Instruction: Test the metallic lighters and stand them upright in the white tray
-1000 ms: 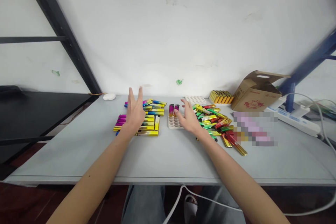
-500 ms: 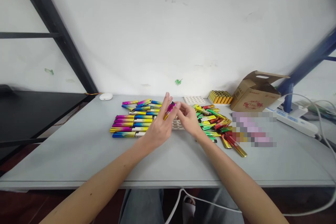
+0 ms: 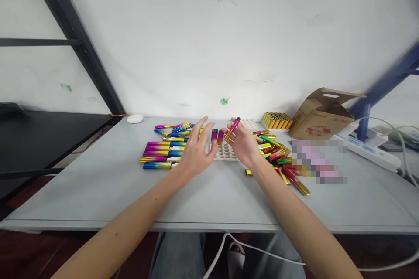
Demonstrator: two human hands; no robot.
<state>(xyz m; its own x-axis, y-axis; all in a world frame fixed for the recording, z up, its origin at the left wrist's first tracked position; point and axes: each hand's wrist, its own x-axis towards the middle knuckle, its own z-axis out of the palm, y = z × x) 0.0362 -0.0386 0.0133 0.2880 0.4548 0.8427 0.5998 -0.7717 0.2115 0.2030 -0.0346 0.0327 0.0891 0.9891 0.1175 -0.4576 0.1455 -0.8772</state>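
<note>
My left hand (image 3: 195, 150) is raised with its fingers spread and nothing in it, the thumb close to two purple-and-gold lighters (image 3: 220, 137) that stand upright in a white holed tray (image 3: 225, 153). Another purple-and-gold lighter (image 3: 232, 129) is in my right hand (image 3: 246, 144), tilted across the fingers with its black top up. My left hand and wrist cover the tray's left part. Left of the tray lie blue, purple and yellow lighters (image 3: 157, 154) in rows; to its right is a loose heap of red, green and gold lighters (image 3: 278, 154).
At the back right stand a tray of upright yellow lighters (image 3: 277, 120) and an open cardboard box (image 3: 322, 117). A second white holed tray (image 3: 250, 124) lies by the wall. A power strip (image 3: 369, 152) with cables is at right, a white case (image 3: 135, 118) at back left.
My hands have moved apart. The left has opened, showing two lighters standing in the tray. My right hand has turned palm up, with a lighter in its fingers.
</note>
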